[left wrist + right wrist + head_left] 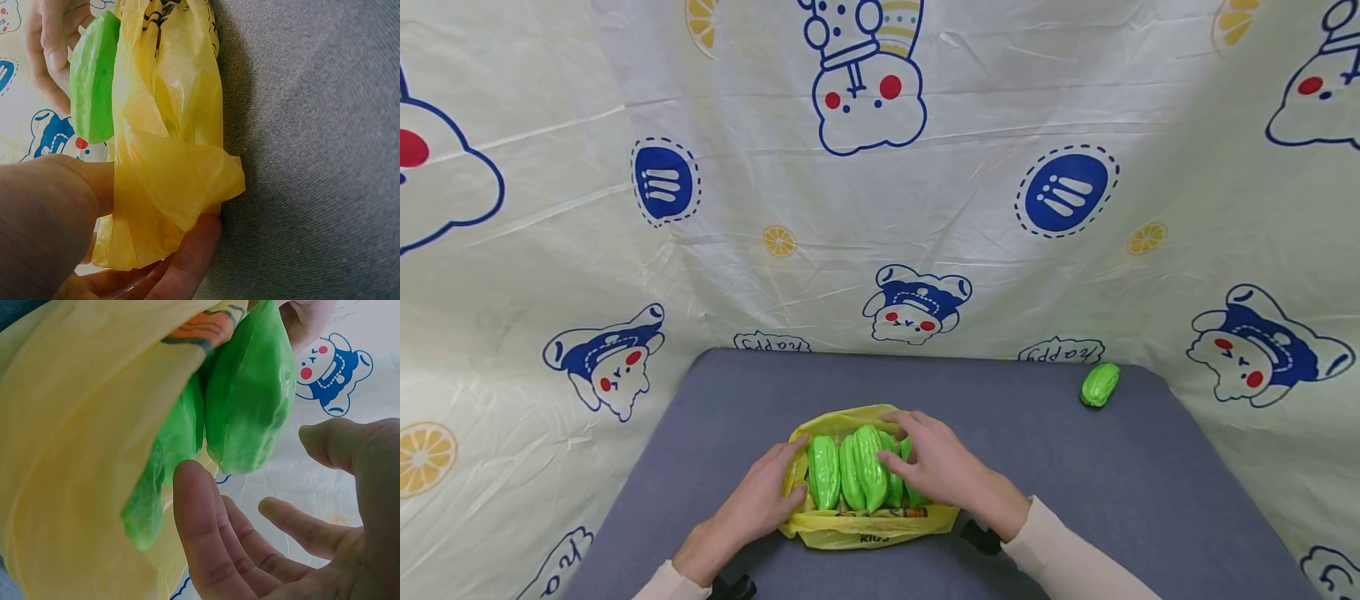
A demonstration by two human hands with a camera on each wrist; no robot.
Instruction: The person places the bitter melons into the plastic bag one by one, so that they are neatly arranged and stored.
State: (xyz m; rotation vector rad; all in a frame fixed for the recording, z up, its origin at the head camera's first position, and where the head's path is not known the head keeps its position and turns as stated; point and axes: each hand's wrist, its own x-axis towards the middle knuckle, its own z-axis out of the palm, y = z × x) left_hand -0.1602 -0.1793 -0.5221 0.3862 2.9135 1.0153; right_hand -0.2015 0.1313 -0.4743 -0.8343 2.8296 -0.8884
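A yellow plastic bag (880,533) with printed lettering sits on the table with its mouth spread upward. Several glossy green ridged fruits (824,473), long and tapered, stand side by side in it. My left hand (765,492) holds the bag's left edge; in the left wrist view its thumb passes behind the yellow film and its fingers (194,256) curl on the near side. Over the fruits at the bag's right side is my right hand (942,462), fingers spread apart. In the right wrist view, its index fingertip comes right up to the green fruits (253,387) and nothing is held.
Another green ridged fruit (1101,385) lies by the far right corner of the grey table (1037,467). Behind and beside the table hangs a pale sheet (970,200) printed with cartoon figures and orange slices.
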